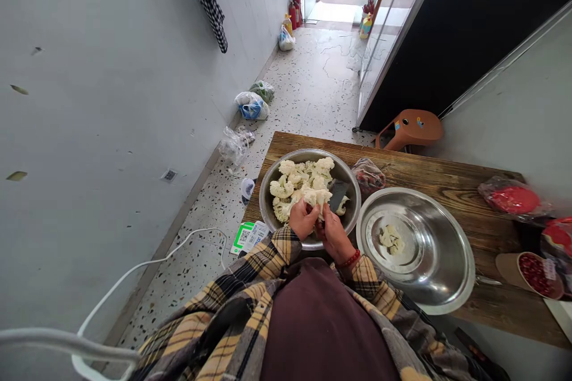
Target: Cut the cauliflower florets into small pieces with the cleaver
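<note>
Both my hands grip one pale cauliflower piece above the near side of a steel bowl. My left hand has its thumb and fingers closed on the piece from the left. On its right side, my right hand is closed too, with some fingers hidden beneath. Several cauliflower chunks fill the bowl. A grey flat blade-like thing lies among them at the right. To the right stands a wide steel basin with a few small cauliflower florets at its bottom.
The bowls stand on a wooden table. Behind them lies a bagged red item; a paper tub of red pieces sits far right. An orange stool stands beyond. A white cable runs along the left.
</note>
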### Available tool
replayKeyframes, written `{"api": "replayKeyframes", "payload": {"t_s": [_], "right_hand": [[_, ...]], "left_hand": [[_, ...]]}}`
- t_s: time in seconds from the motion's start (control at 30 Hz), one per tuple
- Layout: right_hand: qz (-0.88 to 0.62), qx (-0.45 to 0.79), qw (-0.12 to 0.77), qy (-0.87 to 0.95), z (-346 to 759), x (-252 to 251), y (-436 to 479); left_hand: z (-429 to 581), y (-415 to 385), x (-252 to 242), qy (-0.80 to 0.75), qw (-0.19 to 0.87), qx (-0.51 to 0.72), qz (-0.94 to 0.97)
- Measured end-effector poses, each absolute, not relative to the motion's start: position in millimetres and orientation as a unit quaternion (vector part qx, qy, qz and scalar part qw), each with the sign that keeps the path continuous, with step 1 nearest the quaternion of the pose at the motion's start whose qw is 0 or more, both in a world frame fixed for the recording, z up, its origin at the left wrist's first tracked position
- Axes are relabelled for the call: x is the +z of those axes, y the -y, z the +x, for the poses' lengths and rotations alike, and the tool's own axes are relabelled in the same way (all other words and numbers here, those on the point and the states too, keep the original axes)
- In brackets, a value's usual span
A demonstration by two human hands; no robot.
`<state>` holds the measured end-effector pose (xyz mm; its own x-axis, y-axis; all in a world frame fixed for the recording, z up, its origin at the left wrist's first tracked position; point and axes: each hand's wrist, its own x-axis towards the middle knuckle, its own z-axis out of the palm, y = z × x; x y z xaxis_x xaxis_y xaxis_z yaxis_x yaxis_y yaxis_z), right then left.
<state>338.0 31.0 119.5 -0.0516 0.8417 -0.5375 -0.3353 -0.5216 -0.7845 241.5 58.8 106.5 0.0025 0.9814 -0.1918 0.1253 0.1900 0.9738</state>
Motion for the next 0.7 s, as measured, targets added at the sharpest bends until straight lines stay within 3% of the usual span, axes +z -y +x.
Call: {"api": "replayKeyframes", "payload": {"t_s": [0.17,0.37,0.57,0.7], "right_hand": [[-0.485,0.765,0.418,0.066,340,119,-33],[-0.428,0.782,0.453,0.024,353,118,-38],[-0.546,0.660,0.462,0.231,367,106,-38],[-0.633,0.500,0.426,0.408,364,97,-35]], "left_hand": [[242,-56,114,-0.576,0.517,0.425,0.470],[225,-46,122,-0.504,0.650,0.408,0.396],[196,-58,96,-0.581,0.597,0.312,0.457],[204,-65,94,-0.592,0.511,0.342,0.521]]}}
